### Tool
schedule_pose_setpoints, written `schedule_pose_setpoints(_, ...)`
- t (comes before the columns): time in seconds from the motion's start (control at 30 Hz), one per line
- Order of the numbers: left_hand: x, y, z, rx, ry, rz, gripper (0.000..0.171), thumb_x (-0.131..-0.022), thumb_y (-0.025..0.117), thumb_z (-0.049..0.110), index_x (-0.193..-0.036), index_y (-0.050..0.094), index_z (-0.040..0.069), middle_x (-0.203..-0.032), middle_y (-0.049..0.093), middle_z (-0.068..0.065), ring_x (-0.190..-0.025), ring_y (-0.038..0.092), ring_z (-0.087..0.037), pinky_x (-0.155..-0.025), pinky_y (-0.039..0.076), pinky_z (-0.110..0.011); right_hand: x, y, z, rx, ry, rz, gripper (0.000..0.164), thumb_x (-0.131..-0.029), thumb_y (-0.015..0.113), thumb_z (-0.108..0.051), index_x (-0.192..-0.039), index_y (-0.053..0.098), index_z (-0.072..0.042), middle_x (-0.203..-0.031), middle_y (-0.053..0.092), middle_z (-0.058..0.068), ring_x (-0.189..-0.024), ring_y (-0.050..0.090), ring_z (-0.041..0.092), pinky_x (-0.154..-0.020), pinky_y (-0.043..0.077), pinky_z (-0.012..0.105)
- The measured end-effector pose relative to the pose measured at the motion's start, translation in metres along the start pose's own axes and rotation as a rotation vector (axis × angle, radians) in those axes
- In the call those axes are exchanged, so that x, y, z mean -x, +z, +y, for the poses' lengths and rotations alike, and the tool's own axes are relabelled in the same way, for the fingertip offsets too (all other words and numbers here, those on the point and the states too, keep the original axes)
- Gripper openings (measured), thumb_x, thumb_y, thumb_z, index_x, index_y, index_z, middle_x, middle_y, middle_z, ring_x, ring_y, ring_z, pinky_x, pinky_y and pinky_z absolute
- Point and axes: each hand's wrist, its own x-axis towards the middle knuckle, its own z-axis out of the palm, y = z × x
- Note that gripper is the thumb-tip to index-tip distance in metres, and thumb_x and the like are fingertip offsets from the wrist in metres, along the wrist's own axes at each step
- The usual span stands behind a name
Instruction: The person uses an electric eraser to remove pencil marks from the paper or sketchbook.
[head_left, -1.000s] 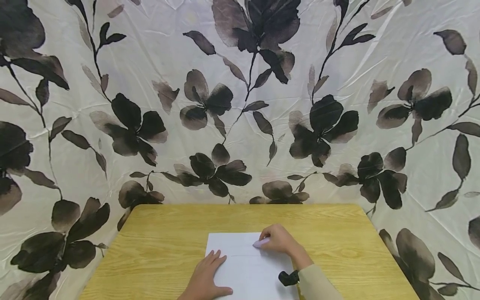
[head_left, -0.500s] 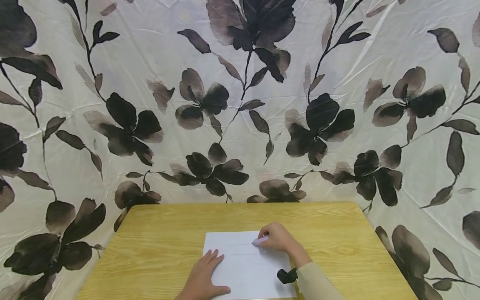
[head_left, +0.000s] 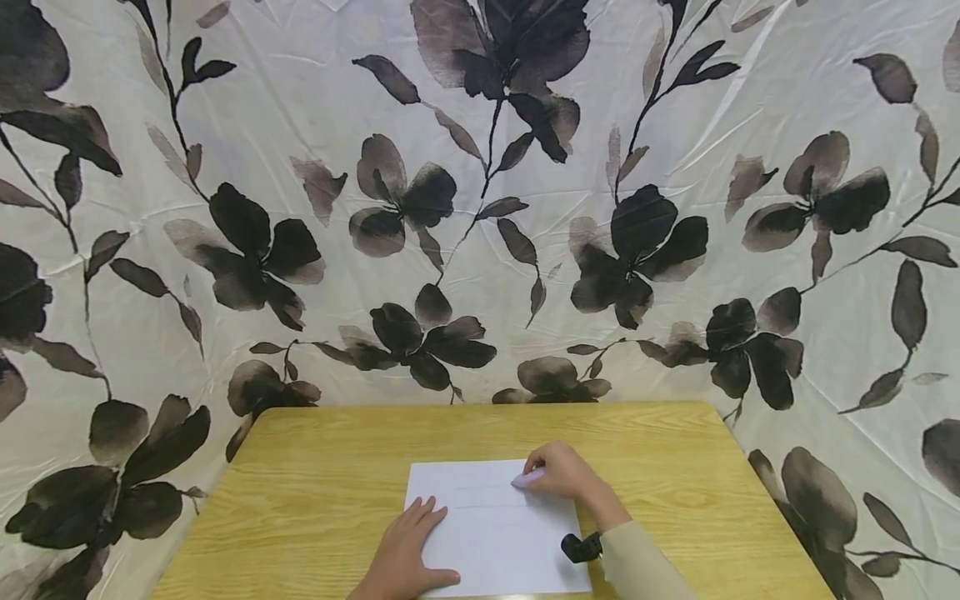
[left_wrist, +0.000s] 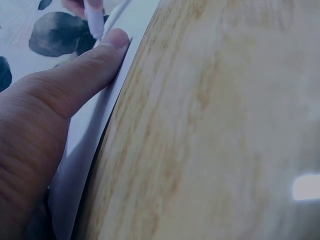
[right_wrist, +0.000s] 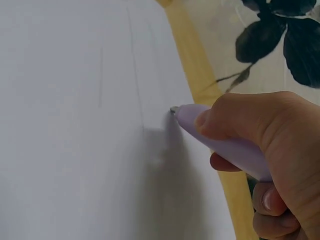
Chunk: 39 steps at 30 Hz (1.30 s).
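Observation:
A white sheet of paper (head_left: pixel 502 550) lies on the table, with a few thin grey lines running across it. My left hand (head_left: pixel 405 550) rests on the sheet's left side, fingers spread and thumb stretched along the near edge. In the left wrist view the thumb (left_wrist: pixel 75 80) presses near that edge. My right hand (head_left: pixel 566 473) pinches a thick lavender pen-like tool (right_wrist: pixel 230 145) near the sheet's far right corner. Its small metal tip (right_wrist: pixel 173 110) is at the paper, by a faint line. Whether the lines are drawn or cut, I cannot tell.
The yellow wood-grain table (head_left: pixel 322 467) reaches out on both sides of the paper. Behind it hangs a white cloth (head_left: pixel 540 275) with dark printed flowers. A black camera (head_left: pixel 581 547) sits on the right wrist, beside a beige sleeve (head_left: pixel 645 567).
My right hand has slid a little to the right with the lavender tool. The left hand stays on the paper. The head view has shifted slightly.

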Motion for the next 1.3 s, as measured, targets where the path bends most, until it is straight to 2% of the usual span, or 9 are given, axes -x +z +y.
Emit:
schedule_pose_setpoints(0.3, 0.001, 0.002, -0.002, -0.003, 0.024, 0.037, 0.104, -0.062, 0.065, 0.082, -0.138, 0.054, 0.011, -0.147, 0.044, -0.015, -0.137, 0.033, -0.040, -0.105, 0.028, -0.062, -0.014, 0.011, -0.019, -0.003, -0.059, -0.032, 0.013, -0.078, 0.081, -0.027, -0.080, 0.074, -0.016, -0.073, 0.063, -0.013, -0.070, 0.054, 0.006, -0.066, 0.047, 0.025)
schedule_pose_setpoints(0.5, 0.003, 0.001, -0.002, -0.012, 0.028, 0.048, 0.104, -0.061, 0.065, 0.082, -0.137, 0.055, 0.012, -0.146, 0.044, -0.015, -0.137, 0.033, -0.040, -0.106, 0.028, -0.062, -0.013, 0.009, -0.016, 0.016, -0.032, -0.020, 0.013, -0.077, 0.082, -0.028, -0.078, 0.074, -0.018, -0.072, 0.062, -0.013, -0.068, 0.053, 0.006, -0.065, 0.047, 0.025)
schedule_pose_setpoints(0.73, 0.002, 0.002, -0.003, -0.011, 0.037, 0.051, 0.104, -0.062, 0.065, 0.082, -0.137, 0.055, 0.011, -0.146, 0.045, -0.016, -0.136, 0.033, -0.040, -0.105, 0.028, -0.063, -0.018, 0.012, -0.019, 0.004, -0.074, -0.044, 0.012, -0.078, 0.082, -0.026, -0.080, 0.074, -0.017, -0.074, 0.063, -0.013, -0.070, 0.055, 0.006, -0.067, 0.049, 0.027)
schedule_pose_setpoints(1.07, 0.003, 0.002, -0.005, -0.030, 0.027, 0.054, 0.104, -0.062, 0.064, 0.082, -0.139, 0.054, 0.013, -0.148, 0.042, -0.013, -0.138, 0.031, -0.038, -0.107, 0.026, -0.061, -0.017, 0.011, -0.014, 0.009, -0.034, -0.024, 0.014, -0.078, 0.082, -0.031, -0.077, 0.074, -0.020, -0.071, 0.061, -0.016, -0.069, 0.054, 0.007, -0.066, 0.048, 0.027)
schedule_pose_setpoints(1.3, 0.003, 0.001, -0.002, -0.027, 0.028, 0.033, 0.104, -0.063, 0.063, 0.082, -0.139, 0.053, 0.012, -0.148, 0.043, -0.014, -0.138, 0.031, -0.039, -0.107, 0.027, -0.061, -0.020, 0.014, -0.019, -0.015, -0.050, -0.061, 0.015, -0.078, 0.082, -0.031, -0.079, 0.075, -0.018, -0.072, 0.063, -0.015, -0.069, 0.054, 0.006, -0.066, 0.047, 0.025)
